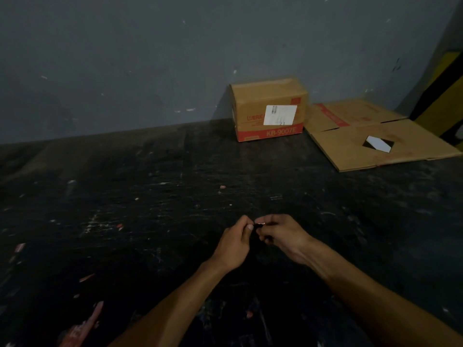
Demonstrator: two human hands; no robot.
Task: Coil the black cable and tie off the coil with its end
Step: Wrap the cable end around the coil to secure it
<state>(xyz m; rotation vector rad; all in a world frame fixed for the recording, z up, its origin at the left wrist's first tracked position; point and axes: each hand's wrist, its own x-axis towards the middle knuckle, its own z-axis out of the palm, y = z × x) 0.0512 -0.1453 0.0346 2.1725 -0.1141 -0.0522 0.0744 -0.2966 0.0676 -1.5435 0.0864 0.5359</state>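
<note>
Left hand (235, 242), near centre over the dark tabletop (125, 209): fingers (246, 225) curled, pinching the black cable (258, 227). Cable: a small dark bundle between the two hands, pale connector tip showing, long axis running left to right; coil extent probably small, too dim to confirm. Right hand (285, 234): fingers clamped on the same bundle, touching distance from the left. Far right: cardboard box (269, 108), then flattened cardboard (375, 146).

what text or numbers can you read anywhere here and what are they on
"LUBRIC", cut off by a white label: red print on the upright cardboard box.
"KB-9007E": red band along that box's bottom.
White label: print too blurred to read.
Flattened cardboard: red print, unreadable.
</note>
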